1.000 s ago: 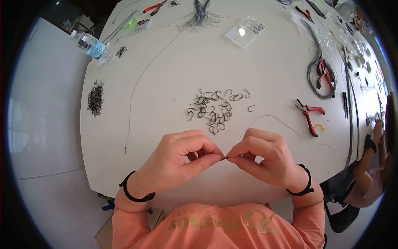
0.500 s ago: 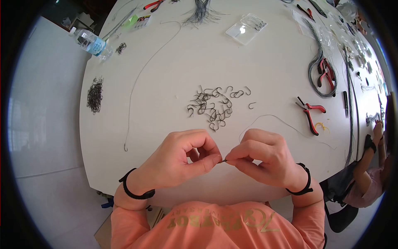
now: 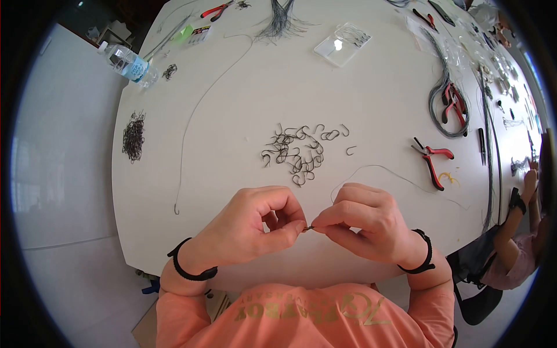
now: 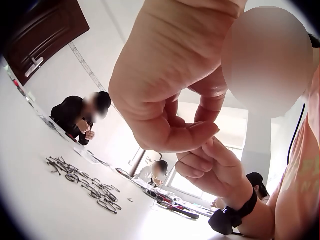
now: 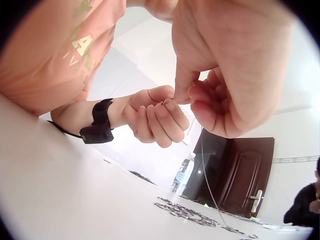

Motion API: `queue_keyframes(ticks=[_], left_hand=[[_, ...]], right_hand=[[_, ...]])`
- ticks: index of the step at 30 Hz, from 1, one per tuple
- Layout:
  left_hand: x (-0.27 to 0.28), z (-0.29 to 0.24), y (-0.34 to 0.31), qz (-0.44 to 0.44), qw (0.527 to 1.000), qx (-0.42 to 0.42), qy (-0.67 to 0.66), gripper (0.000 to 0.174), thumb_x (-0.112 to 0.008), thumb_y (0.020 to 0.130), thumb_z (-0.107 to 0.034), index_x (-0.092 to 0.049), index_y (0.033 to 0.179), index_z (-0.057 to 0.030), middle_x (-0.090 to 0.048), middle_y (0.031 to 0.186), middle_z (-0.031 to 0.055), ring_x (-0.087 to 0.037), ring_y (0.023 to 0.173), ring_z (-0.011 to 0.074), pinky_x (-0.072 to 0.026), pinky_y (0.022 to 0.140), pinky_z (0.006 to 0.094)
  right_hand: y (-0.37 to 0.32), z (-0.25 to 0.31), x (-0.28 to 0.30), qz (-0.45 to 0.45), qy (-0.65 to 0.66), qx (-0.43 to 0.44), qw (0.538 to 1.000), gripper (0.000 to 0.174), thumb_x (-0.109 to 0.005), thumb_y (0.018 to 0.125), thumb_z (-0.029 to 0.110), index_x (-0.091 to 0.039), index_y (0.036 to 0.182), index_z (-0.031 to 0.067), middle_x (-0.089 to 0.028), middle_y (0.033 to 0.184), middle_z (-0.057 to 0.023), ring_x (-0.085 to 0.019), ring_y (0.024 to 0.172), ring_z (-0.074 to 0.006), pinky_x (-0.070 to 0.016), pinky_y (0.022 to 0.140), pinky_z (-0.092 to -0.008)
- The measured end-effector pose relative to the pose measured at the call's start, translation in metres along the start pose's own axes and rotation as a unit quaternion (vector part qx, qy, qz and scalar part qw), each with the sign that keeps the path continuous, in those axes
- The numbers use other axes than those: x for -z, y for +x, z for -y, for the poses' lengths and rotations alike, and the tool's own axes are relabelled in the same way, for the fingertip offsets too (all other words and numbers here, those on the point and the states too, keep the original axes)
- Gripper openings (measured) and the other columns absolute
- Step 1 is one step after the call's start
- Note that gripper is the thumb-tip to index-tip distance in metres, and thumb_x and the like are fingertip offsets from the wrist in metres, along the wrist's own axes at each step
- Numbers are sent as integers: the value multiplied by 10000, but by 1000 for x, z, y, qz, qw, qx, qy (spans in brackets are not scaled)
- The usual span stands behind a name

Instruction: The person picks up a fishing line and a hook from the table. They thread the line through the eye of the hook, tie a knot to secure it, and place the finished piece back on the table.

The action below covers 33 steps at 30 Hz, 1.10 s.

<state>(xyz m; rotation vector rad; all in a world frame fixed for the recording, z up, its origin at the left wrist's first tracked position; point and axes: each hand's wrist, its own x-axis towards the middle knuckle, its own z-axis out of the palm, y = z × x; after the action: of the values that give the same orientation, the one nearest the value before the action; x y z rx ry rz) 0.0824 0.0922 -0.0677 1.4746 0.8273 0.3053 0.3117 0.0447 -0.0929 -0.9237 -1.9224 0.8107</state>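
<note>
Between the fingertips of both hands, low over the near table edge, is a small dark fish hook point(image 3: 308, 228), mostly hidden by the fingers. My left hand point(image 3: 255, 220) pinches it between thumb and index finger. From the other side, my right hand point(image 3: 362, 223) pinches with thumb and index finger at its end, where a thin fishing line point(image 5: 205, 165) runs down from the hand. That line's free length curves over the table to the right in the head view. A loose pile of fish hooks point(image 3: 296, 152) lies just beyond the hands.
Red-handled pliers point(image 3: 434, 165) lie to the right, near a coiled bundle of line point(image 3: 432, 107). On the left are a denser hook pile point(image 3: 134, 137), a water bottle point(image 3: 130, 65) and a line with a hook at its end. A clear plastic box point(image 3: 342, 45) sits farther back.
Both hands have shifted slightly left and toward the body, fingertips still together at the small hook. The line beside the right hand has shifted a little. Nothing was let go.
</note>
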Motion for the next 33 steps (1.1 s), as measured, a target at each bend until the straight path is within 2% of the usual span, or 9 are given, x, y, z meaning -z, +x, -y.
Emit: queue_keyframes(ticks=[3,6,8,9,11,12,14,23,33], left_hand=[[-1,0,0,-9,1000,-5,21,51,-677,889,-63,-650,894,-20,-679,815,24,-642,742,90,-527,634,261],[-4,-3,1,-42,996,-54,59,62,-662,839,10,-634,875,-32,-644,827,33,-594,722,97,-490,635,251],[-6,-1,3,-146,956,-170,188,133,-720,796,15,-677,905,-48,-659,857,45,-600,703,118,-489,617,253],[-8,-2,4,-145,957,-169,188,133,-720,796,15,-677,905,-48,-659,857,45,-600,703,118,-489,617,253],[-11,-4,4,-187,921,-251,231,204,-773,753,15,-713,932,-63,-658,867,45,-602,693,125,-483,574,249],[-11,-2,4,-187,921,-251,231,204,-773,753,15,-713,932,-63,-658,867,45,-602,693,125,-483,574,249],[-11,5,5,-185,879,-313,308,240,-803,728,9,-728,943,-68,-654,856,47,-601,664,124,-473,533,245],[-14,5,7,-202,890,-290,290,155,-748,740,46,-657,833,-39,-642,804,58,-596,621,133,-470,525,255],[-15,4,6,-187,910,-260,262,149,-739,751,39,-632,821,-37,-643,806,63,-591,641,138,-459,548,259]], right_hand=[[0,0,0,-2,2,-5,1000,228,-750,739,-61,-712,910,85,-549,701,-18,-531,590,-153,-397,498,-298],[-1,-1,0,-12,12,-24,1000,210,-746,758,-60,-707,914,76,-560,706,-16,-525,574,-128,-397,494,-280],[-1,-1,0,-23,23,-39,999,196,-743,771,-59,-702,913,70,-568,710,-15,-520,565,-114,-396,491,-270],[0,2,1,-31,28,-54,998,180,-740,781,-57,-694,906,64,-576,713,-15,-515,559,-105,-393,490,-262],[1,4,3,-39,34,-69,996,165,-738,790,-55,-686,899,58,-583,717,-16,-509,553,-95,-389,489,-254],[1,5,3,-36,34,-79,996,140,-731,809,-36,-670,895,56,-584,731,-17,-511,563,-110,-408,486,-264],[0,5,3,-32,35,-89,995,118,-724,827,-17,-655,892,54,-584,745,-19,-514,573,-125,-427,482,-274],[-1,4,-1,-41,46,-98,993,139,-707,813,-63,-674,912,28,-583,723,-25,-512,559,-100,-398,516,-251],[0,6,-1,-35,60,-120,990,119,-694,832,-52,-676,922,25,-576,722,-18,-510,570,-100,-397,525,-254]])
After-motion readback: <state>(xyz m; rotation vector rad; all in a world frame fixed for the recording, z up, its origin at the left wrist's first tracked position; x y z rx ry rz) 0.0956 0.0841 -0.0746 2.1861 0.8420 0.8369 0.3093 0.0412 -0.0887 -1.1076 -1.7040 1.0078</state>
